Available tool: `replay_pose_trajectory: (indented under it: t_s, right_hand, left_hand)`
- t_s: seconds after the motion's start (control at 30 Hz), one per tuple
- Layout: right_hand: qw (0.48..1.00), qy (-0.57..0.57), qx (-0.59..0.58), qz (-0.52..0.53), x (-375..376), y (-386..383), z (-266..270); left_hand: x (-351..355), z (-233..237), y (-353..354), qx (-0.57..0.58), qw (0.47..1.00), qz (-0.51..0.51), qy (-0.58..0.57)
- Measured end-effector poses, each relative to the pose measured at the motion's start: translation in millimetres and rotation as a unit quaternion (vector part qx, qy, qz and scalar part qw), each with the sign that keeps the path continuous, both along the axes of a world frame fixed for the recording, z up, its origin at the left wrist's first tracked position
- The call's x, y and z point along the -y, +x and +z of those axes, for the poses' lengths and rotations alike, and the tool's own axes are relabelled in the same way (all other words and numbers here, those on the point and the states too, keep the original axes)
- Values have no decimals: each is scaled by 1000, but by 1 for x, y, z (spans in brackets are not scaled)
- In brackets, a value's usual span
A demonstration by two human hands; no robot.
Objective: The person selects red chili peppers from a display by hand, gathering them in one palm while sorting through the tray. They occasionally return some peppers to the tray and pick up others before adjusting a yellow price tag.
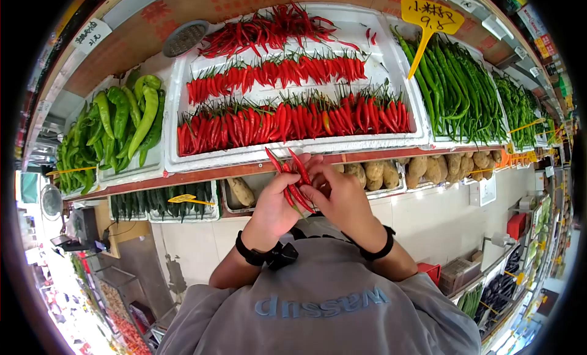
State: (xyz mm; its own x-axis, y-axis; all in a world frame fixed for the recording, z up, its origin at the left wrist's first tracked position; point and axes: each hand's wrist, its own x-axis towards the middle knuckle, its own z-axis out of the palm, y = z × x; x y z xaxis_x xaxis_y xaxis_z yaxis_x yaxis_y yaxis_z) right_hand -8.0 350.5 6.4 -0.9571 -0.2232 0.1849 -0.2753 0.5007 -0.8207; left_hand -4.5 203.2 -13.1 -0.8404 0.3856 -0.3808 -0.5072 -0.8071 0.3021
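Below the tray, left hand and right hand both pinch chillies, bunched between their fingertips.

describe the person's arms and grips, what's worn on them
No gloves on the left grip or right grip. Each wrist carries a black band; the left band has a bulky black clip, the right band is plain. Grey sleeves end above the forearms.

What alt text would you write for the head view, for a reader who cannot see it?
The left hand and right hand hold together a small bunch of red chillies in front of a white tray lined with rows of more chillies. Green peppers lie on both sides of it, and a yellow price sign stands at the upper right.
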Motion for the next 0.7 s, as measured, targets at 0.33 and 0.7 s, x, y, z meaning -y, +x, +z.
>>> replay_pose_trajectory:
  t_s: [0.33,0.7]
  right_hand:
    - [989,-91,104,41,-18,-6,-5]
    - [984,-156,39,77,-26,-3,-14]
  left_hand:
    - [2,0,11,-35,996,-64,-43]
    - [14,-18,12,34,997,-48,-45]
